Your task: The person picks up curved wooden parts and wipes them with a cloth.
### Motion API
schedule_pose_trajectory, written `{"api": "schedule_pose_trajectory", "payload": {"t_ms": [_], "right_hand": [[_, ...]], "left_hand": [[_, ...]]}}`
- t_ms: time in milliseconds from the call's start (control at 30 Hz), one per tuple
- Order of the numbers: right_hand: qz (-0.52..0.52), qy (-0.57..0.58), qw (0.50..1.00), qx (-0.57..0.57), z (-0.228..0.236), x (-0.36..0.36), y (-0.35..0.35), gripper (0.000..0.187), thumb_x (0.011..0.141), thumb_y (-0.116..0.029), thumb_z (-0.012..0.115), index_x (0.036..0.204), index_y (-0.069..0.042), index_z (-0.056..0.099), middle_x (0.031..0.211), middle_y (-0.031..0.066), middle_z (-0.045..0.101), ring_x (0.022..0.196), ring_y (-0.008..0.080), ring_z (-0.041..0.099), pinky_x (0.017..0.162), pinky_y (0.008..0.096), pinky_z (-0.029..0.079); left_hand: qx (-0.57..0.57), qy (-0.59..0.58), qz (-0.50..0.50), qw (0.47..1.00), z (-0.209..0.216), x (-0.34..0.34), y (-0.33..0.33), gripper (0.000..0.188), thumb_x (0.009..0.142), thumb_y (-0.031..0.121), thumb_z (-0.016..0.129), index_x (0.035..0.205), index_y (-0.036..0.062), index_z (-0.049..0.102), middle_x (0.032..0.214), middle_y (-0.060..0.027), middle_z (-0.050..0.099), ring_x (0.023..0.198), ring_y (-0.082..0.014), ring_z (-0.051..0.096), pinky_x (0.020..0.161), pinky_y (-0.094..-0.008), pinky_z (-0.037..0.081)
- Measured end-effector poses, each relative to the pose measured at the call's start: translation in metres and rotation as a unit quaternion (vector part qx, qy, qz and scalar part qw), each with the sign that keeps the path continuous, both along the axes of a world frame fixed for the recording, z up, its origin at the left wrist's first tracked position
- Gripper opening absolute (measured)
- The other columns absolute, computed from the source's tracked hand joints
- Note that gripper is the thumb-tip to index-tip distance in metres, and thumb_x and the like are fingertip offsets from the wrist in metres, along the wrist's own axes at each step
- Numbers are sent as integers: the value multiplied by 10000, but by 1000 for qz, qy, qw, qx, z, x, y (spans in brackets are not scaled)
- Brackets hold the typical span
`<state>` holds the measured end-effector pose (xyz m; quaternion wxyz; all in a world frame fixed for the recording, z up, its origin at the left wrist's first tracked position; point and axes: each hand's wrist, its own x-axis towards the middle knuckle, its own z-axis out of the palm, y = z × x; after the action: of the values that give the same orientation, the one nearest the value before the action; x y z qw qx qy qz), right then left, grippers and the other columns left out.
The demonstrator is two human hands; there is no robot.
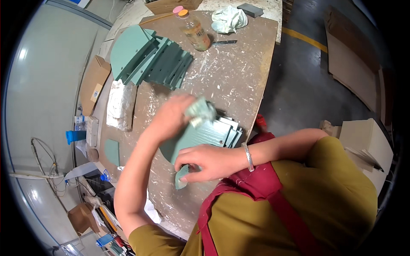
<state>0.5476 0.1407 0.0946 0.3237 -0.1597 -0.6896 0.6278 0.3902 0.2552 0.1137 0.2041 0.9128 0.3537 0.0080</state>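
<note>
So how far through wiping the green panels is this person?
Hard to say which stack is finished. A fanned stack of green panels lies at the far end of the table. In hand: the left hand rubs a crumpled cloth over the top panel of the near stack, which the right hand steadies.

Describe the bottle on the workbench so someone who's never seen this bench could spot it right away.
Start at the paint-spattered brown workbench and look to its far end, past the fanned stack of green panels. The bottle lies tilted between those panels and a crumpled pale cloth. It is the only clear, amber-filled thing there, with an orange cap.
</note>
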Motion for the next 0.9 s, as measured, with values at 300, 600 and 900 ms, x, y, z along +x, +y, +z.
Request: {"api": "schedule_pose_trajectory", "payload": {"t_ms": [300, 600, 900], "right_hand": [[-24, -3, 1000, 11, -2, -1, -3, 291, 873, -257, 674, 1007, -5, 616, 958, 173, 602, 879, 352, 634, 797, 438, 492], [-41, -21, 999, 17, 1, -6, -7, 291, 885, -259, 679, 1034, -16, 619, 1004, 158, 620, 893, 346, 638, 796, 427, 493], [16, 104, 990, -89, -2, 3, 1, 275, 956, -184, 669, 1161, -6, 624, 1076, 43, 640, 1027, 99, 580, 928, 283, 465]], "left_hand": [[11, 58, -162, 985, 16, 47, -20, 410, 813, 245, 702, 1187, 103, 611, 1221, -99, 619, 1110, -363, 567, 942, -453, 455], [36, -21, 222, 974, -21, -45, 22, 324, 956, 294, 527, 1101, 27, 638, 999, -236, 674, 952, -461, 616, 811, -514, 475], [-289, -189, 413, 843, -105, -152, -170, 640, 896, 324, 649, 1388, -43, 467, 1326, -289, 559, 1243, -384, 552, 1031, -394, 421]]}}
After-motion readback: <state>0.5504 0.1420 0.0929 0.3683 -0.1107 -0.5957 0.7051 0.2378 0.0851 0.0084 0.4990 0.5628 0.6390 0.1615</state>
